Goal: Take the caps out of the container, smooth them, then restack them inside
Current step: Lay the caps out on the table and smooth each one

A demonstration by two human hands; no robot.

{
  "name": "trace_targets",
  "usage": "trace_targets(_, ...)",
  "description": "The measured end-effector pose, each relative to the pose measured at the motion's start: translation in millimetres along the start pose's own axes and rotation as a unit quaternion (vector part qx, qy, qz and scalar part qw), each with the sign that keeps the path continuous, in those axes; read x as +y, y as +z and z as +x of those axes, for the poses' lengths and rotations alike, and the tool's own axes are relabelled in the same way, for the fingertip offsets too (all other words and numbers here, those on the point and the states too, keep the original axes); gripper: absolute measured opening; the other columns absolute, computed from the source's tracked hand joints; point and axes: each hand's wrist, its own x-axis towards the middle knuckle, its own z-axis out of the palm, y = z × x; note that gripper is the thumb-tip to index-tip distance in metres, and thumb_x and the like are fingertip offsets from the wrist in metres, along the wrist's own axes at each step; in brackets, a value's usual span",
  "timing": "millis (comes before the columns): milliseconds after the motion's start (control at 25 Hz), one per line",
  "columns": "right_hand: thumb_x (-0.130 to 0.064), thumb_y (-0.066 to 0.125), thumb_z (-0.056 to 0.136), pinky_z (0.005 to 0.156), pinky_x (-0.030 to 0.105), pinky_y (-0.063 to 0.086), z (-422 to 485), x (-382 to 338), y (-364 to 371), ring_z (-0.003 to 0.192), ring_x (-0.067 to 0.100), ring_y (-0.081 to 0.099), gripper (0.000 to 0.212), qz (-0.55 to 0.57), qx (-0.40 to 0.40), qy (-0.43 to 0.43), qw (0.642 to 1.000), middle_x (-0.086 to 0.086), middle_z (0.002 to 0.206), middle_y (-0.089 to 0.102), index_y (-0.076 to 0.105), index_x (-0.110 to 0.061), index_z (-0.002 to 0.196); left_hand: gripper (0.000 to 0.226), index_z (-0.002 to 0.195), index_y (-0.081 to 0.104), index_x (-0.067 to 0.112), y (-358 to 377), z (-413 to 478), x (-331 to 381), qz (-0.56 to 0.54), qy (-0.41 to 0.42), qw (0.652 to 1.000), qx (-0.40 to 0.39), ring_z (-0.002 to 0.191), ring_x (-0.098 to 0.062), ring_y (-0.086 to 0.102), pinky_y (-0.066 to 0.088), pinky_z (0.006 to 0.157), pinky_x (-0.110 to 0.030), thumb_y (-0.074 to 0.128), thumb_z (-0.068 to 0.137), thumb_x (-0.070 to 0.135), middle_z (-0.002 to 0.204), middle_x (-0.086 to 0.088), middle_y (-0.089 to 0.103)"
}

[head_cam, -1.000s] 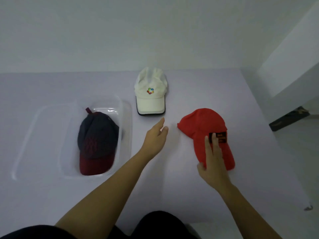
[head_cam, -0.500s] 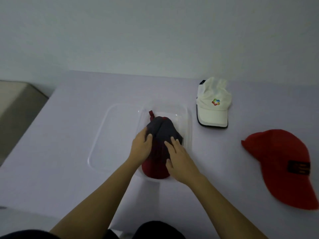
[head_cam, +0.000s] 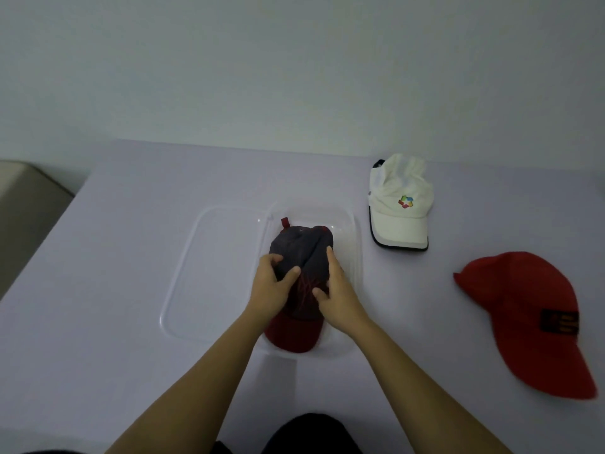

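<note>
The dark cap point(head_cam: 302, 250) with the red brim lies inside the clear container point(head_cam: 357, 257), brim toward you. Your left hand point(head_cam: 271, 288) and right hand point(head_cam: 340, 298) both grip its crown, one on each side, thumbs pressed on top. A clear lid point(head_cam: 203, 273) lies flat against the container's left side on the surface point(head_cam: 114, 290); to the right, the white cap point(head_cam: 397, 208) sits just beside the container's far corner, and the red cap point(head_cam: 523, 309) lies well apart, nearer you.
</note>
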Motion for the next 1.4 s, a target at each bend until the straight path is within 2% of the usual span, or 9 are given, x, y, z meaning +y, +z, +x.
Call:
trace_targets(120, -0.006, 0.053, 0.092, 0.102, 0.029, 0.043, -17, -15, -25, 0.125, 0.014, 0.046, 0.085, 0.083, 0.011, -0.045, 0.995, -0.004, 0.149, 0.030, -0.005, -0.035, 0.147, 0.046, 0.128, 0.044, 0.014, -6, -13, 32, -0.024, 0.066, 0.997, 0.032, 0.105, -0.015, 0.056, 0.049, 0.091, -0.031, 0.062, 0.087, 0.027, 0.116, 0.001, 0.055)
trace_targets(280, -0.016, 0.060, 0.089, 0.083, 0.012, 0.046, -50, -26, -73, 0.104, -0.003, 0.052, 0.076, 0.160, 0.075, -0.113, 0.978, -0.022, 0.131, 0.040, 0.013, -0.036, 0.145, 0.026, 0.099, 0.065, 0.013, 6, -43, 81, -0.108, 0.126, 0.986, 0.030, 0.089, -0.020, 0.063, 0.054, 0.084, -0.046, 0.050, 0.094, 0.033, 0.095, -0.010, 0.067)
trace_targets(480, -0.057, 0.046, 0.084, 0.103, 0.026, 0.038, -80, -2, -149, 0.122, 0.003, 0.044, 0.045, 0.218, 0.210, -0.118, 0.946, -0.017, 0.131, 0.043, 0.041, -0.041, 0.125, 0.042, 0.079, 0.056, 0.003, 69, -86, 128, -0.120, 0.164, 0.978, -0.057, 0.070, -0.017, 0.048, 0.041, 0.066, -0.034, 0.042, 0.096, 0.038, 0.072, -0.008, 0.051)
trace_targets(720, -0.029, 0.054, 0.091, 0.079, 0.018, 0.050, -110, 33, -194, 0.093, -0.001, 0.060, 0.021, 0.220, 0.207, -0.072, 0.951, -0.013, 0.103, 0.060, 0.049, -0.025, 0.111, 0.025, 0.070, 0.049, 0.019, 129, -112, 127, -0.144, 0.147, 0.973, -0.104, 0.058, 0.000, 0.046, 0.040, 0.057, -0.016, 0.049, 0.093, 0.029, 0.063, 0.010, 0.048)
trace_targets(880, -0.034, 0.048, 0.094, 0.069, 0.021, 0.050, -120, 59, -196, 0.079, 0.000, 0.061, 0.017, 0.130, 0.229, -0.052, 0.963, -0.011, 0.086, 0.064, 0.058, -0.021, 0.098, 0.018, 0.089, 0.059, 0.017, 160, -114, 118, 0.008, 0.223, 0.971, -0.084, 0.067, -0.007, 0.058, 0.046, 0.061, -0.019, 0.047, 0.095, 0.030, 0.074, -0.001, 0.063)
trace_targets(1000, -0.037, 0.042, 0.096, 0.054, 0.028, 0.042, -125, 69, -196, 0.057, 0.007, 0.050, 0.034, 0.050, 0.278, -0.061, 0.957, 0.004, 0.064, 0.057, 0.055, -0.012, 0.077, 0.023, 0.081, 0.049, 0.015, 178, -117, 107, 0.110, 0.285, 0.952, -0.035, 0.054, -0.005, 0.051, 0.036, 0.049, -0.015, 0.039, 0.098, 0.027, 0.058, 0.006, 0.050)
trace_targets(1120, -0.031, 0.046, 0.096, 0.045, 0.020, 0.031, -128, 73, -208, 0.047, 0.007, 0.037, 0.040, 0.013, 0.293, -0.079, 0.953, -0.001, 0.050, 0.041, 0.048, -0.008, 0.063, 0.026, 0.082, 0.044, 0.013, 182, -113, 107, 0.183, 0.322, 0.928, -0.021, 0.049, -0.009, 0.045, 0.033, 0.048, -0.019, 0.031, 0.100, 0.026, 0.056, 0.004, 0.045)
trace_targets(1280, -0.030, 0.046, 0.096, 0.048, 0.022, 0.028, -124, 71, -222, 0.050, 0.007, 0.035, 0.042, 0.018, 0.260, -0.067, 0.963, 0.002, 0.054, 0.039, 0.047, -0.003, 0.064, 0.035, 0.078, 0.049, 0.008, 176, -106, 120, 0.184, 0.301, 0.933, -0.071, 0.056, -0.015, 0.048, 0.037, 0.055, -0.024, 0.034, 0.099, 0.030, 0.061, -0.003, 0.051)
trace_targets(1400, -0.034, 0.045, 0.096, 0.056, 0.029, 0.033, -124, 67, -227, 0.058, 0.012, 0.039, 0.042, 0.068, 0.218, -0.056, 0.972, 0.006, 0.062, 0.042, 0.049, 0.000, 0.071, 0.050, 0.090, 0.059, 0.007, 168, -104, 125, 0.076, 0.170, 0.969, -0.161, 0.073, -0.011, 0.057, 0.043, 0.070, -0.022, 0.031, 0.096, 0.048, 0.080, 0.001, 0.061)
